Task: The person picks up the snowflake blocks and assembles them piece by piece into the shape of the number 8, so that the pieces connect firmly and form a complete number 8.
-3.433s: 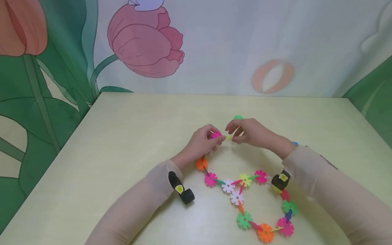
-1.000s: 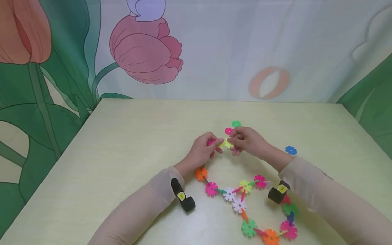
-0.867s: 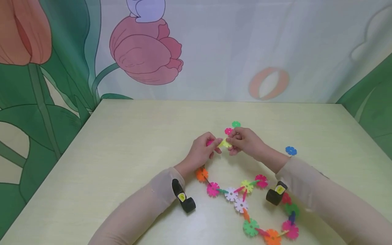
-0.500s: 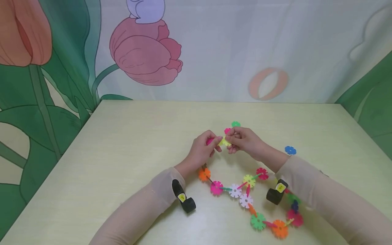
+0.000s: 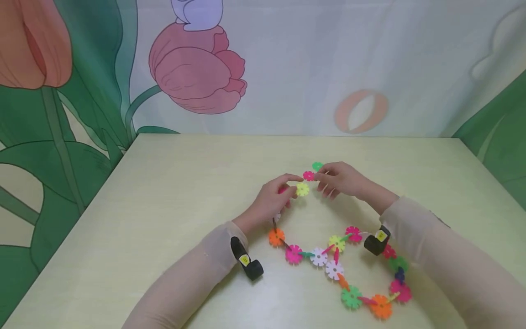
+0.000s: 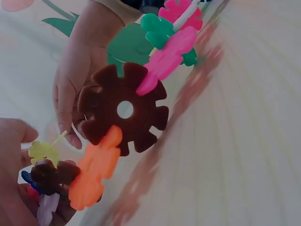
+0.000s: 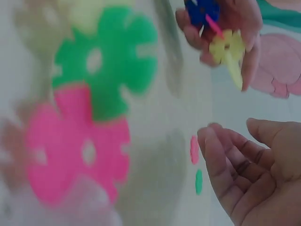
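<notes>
My left hand (image 5: 269,201) grips one end of a chain of notched plastic snowflake discs. From its fingertips a yellow disc (image 5: 302,188) sticks out to the right. The right wrist view shows a blue disc (image 7: 201,12) in that hand, joined through a pink piece to yellow discs (image 7: 227,47). My right hand (image 5: 347,178) holds nothing; its fingers are loosely bent, thumb apart. A loose pink disc (image 5: 309,176) lies just left of its fingertips. In the left wrist view the chain hangs down with a brown disc (image 6: 106,106) and an orange disc (image 6: 94,174).
The chain continues over the table (image 5: 197,183), past an orange disc (image 5: 276,237) into a ring of several coloured discs at the front right. A loose green disc (image 5: 318,166) lies behind the pink one. A curtain printed with flowers (image 5: 193,68) stands behind the table.
My right hand pinched the yellow disc beside the left hand's fingers, then let go and moved right and back. The chain on the table slid slightly right. The right arm now hides the loose blue disc.
</notes>
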{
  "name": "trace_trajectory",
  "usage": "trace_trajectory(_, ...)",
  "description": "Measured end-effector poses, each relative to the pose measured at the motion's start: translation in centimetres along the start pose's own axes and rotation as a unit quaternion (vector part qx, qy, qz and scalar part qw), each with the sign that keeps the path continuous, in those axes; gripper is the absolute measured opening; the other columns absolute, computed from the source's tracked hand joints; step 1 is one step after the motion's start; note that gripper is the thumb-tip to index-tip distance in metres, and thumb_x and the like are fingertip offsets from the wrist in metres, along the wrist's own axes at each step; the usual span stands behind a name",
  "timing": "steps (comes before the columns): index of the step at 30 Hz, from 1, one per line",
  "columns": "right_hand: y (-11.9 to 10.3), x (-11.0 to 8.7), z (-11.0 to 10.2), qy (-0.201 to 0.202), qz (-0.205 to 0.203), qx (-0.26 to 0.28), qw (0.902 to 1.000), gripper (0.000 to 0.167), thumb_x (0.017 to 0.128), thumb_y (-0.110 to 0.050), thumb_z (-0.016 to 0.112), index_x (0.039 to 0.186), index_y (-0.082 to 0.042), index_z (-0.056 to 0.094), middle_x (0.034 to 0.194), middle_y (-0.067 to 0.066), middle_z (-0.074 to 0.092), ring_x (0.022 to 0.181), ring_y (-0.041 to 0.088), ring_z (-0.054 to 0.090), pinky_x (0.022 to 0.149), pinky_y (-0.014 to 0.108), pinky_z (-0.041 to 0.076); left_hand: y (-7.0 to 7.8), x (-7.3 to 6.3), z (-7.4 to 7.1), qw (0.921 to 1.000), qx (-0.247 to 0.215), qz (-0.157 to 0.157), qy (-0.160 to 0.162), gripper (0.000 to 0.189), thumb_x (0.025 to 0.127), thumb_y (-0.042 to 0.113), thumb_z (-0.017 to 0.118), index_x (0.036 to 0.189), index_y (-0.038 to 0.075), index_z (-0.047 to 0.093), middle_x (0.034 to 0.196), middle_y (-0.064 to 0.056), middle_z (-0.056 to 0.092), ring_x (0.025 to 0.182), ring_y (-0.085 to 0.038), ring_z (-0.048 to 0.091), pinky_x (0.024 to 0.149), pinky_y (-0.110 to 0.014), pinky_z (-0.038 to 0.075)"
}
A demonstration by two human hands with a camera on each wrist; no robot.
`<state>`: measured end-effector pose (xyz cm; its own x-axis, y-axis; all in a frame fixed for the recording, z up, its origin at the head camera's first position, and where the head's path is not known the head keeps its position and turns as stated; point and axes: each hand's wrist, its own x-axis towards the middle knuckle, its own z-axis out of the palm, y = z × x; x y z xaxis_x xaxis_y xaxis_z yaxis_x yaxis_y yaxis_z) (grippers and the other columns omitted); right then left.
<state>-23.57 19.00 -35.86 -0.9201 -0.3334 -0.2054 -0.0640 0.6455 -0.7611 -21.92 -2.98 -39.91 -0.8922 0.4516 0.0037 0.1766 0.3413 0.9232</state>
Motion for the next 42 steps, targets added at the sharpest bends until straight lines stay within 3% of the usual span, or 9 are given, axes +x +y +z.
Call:
trace_trajectory(6,0.9,1.4,-2.4,0.045,0.003,-0.119,0.9919,0.023,0.097,-0.016,0.056,0.108,0.004,0.06,0.097,0.022,0.069,0.071,0.022,0.068,0.063,0.032,0.057,-0.4,0.4,0.0,0.9975,0.069,0.011,-0.008,0.047,0.086,0.031,0.072,0.131,0.03,0.055,0.11,0.0,0.062,0.1,-0.017,0.055,0.076,-0.028,0.049)
trace_trajectory(10,1.1,2.3,-3.3,0.053,0.006,-0.173,0.9835,0.02,0.095,-0.016,0.059,0.106,0.001,0.06,0.097,0.021,0.07,0.072,0.025,0.067,0.062,0.031,0.055,-0.7,0.3,0.1,0.9962,0.085,0.02,-0.001,0.046,0.086,0.025,0.073,0.129,0.029,0.057,0.106,0.0,0.062,0.097,-0.017,0.056,0.075,-0.028,0.049)
trace_trajectory(15,1.0,3.8,-3.7,0.035,0.002,-0.2,0.9791,0.024,0.092,-0.013,0.062,0.109,0.003,0.058,0.097,0.021,0.069,0.075,0.028,0.066,0.063,0.031,0.054,-0.7,0.0,0.1,0.9951,0.095,0.025,0.011,0.042,0.085,0.023,0.074,0.125,0.029,0.059,0.107,0.0,0.064,0.098,-0.016,0.057,0.076,-0.027,0.048)
trace_trajectory(20,1.0,5.6,-3.2,0.03,0.011,-0.242,0.9698,0.03,0.09,-0.014,0.065,0.113,0.005,0.058,0.102,0.023,0.066,0.075,0.025,0.064,0.068,0.033,0.053,-0.6,-0.1,0.2,0.9939,0.104,0.033,0.013,0.043,0.085,0.025,0.074,0.125,0.028,0.059,0.116,0.004,0.065,0.1,-0.016,0.058,0.079,-0.025,0.049)
trace_trajectory(24,1.2,6.7,-2.6,0.038,0.023,-0.289,0.9563,0.031,0.088,-0.018,0.068,0.111,0.002,0.06,0.101,0.02,0.064,0.08,0.025,0.06,0.076,0.037,0.049,-0.5,-0.1,0.3,0.9937,0.106,0.034,0.015,0.043,0.084,0.026,0.075,0.124,0.028,0.06,0.115,0.005,0.065,0.098,-0.014,0.058,0.076,-0.023,0.048)
trace_trajectory(27,1.2,7.1,-2.3,0.047,0.026,-0.298,0.953,0.029,0.088,-0.018,0.068,0.107,0.001,0.06,0.098,0.018,0.064,0.082,0.025,0.057,0.078,0.039,0.048,-0.5,-0.2,0.2,0.9935,0.108,0.032,0.017,0.042,0.084,0.026,0.075,0.124,0.028,0.06,0.112,0.004,0.066,0.096,-0.014,0.058,0.074,-0.022,0.048)
trace_trajectory(35,1.6,6.7,-2.3,0.066,0.023,-0.273,0.9595,0.03,0.085,-0.017,0.071,0.101,0.004,0.056,0.098,0.021,0.063,0.087,0.03,0.058,0.083,0.042,0.047,-0.3,-0.3,0.6,0.9938,0.107,0.025,0.014,0.042,0.084,0.027,0.075,0.123,0.03,0.06,0.111,0.004,0.065,0.097,-0.013,0.057,0.075,-0.022,0.047)
trace_trajectory(42,1.2,5.8,-2.6,0.077,0.018,-0.176,0.9811,0.017,0.088,-0.005,0.066,0.096,0.004,0.053,0.082,0.018,0.067,0.063,0.016,0.064,0.068,0.03,0.049,-0.3,-0.4,0.4,0.9942,0.103,0.025,0.022,0.04,0.084,0.027,0.074,0.122,0.03,0.061,0.102,0.002,0.065,0.091,-0.014,0.055,0.072,-0.023,0.045)
